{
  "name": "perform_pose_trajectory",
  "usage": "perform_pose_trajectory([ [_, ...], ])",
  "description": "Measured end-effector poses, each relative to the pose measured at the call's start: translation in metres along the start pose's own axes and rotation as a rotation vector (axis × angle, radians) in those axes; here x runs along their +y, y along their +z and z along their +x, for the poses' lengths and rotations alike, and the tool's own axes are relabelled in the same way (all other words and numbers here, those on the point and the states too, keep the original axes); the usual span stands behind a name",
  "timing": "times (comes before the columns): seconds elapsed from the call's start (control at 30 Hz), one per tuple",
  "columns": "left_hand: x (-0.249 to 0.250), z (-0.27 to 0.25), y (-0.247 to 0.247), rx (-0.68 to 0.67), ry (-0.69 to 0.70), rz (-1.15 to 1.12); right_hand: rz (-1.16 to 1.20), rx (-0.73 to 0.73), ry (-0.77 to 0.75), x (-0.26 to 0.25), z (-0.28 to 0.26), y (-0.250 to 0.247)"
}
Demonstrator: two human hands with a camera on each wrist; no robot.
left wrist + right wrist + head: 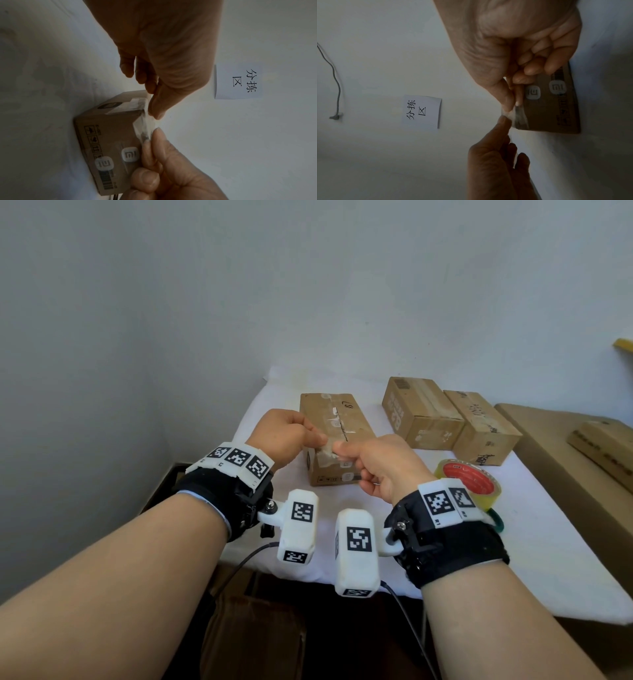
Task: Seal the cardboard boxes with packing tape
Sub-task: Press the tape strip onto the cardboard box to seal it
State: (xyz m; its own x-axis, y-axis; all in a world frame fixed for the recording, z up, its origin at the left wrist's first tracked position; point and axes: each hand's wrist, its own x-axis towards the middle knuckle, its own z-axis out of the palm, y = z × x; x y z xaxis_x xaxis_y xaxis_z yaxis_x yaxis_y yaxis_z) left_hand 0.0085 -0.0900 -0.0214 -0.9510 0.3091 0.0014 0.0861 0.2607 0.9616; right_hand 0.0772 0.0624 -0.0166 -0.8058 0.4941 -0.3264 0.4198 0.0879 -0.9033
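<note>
My right hand (380, 465) pinches one end of a short piece of tape (145, 127) between thumb and forefinger, with the other fingers curled in. My left hand (284, 436) pinches the other end in the same way. The piece is stretched between the two grips, just above the near top edge of the nearest box (337, 440), and part of it seems to touch the corner already.

To do this step well, I think I should keep the piece tight and flat, put its middle over the slit on the top, press one end down first, and then rub along it so that no wrinkle stays. The tape is thin, clear and a little crumpled near my fingers, so it may stick to itself if I let it go loose.

The box is brown cardboard, long and low, with old white tape remains and printed labels on its near end. It stands on the bench (548, 559), which has a white cloth over it. Two more boxes (448, 419) stand side by side further right, touching each other. The roll of tape (469, 482), clear with a red core, lies flat near my right wrist.
</note>
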Motion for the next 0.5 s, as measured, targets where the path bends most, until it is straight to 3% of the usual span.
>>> perform_pose_trajectory([
  [0.5,-0.0009,0.0007,0.0008,-0.007,0.012,0.021,0.000,0.010,0.006,-0.0018,-0.0027,0.0016],
])
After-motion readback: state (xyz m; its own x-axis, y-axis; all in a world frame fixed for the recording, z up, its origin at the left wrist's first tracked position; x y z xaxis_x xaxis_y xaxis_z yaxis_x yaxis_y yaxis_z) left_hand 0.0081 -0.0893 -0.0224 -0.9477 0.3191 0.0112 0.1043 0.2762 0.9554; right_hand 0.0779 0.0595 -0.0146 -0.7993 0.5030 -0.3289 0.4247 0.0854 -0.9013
